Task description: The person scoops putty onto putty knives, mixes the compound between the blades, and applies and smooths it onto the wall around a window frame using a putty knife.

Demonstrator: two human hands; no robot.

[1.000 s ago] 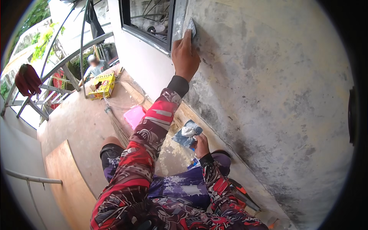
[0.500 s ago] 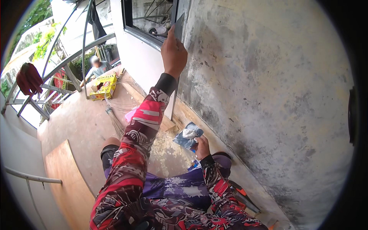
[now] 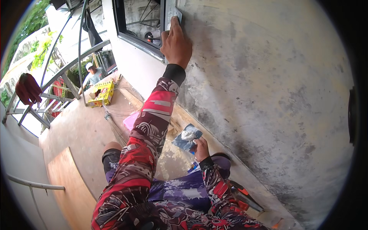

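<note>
Raised high, my left hand is closed on a putty knife, its grey blade flat against the strip of wall beside the dark window frame. Part of the blade is hidden behind my fingers. Low over my lap, my right hand grips a flat blue-grey plate by its edge. A lump of white putty sits on that plate. The stained grey wall rises close on my right.
A handsaw lies by the wall's foot at my right. Ahead are a broom, a pink item and a yellow carton. Another person is beyond it. A wooden board and metal railing are at left.
My left hand and the putty knife have shifted slightly right and down against the wall beside the window. My right hand keeps its hold on the plate. The view has tilted a little.
</note>
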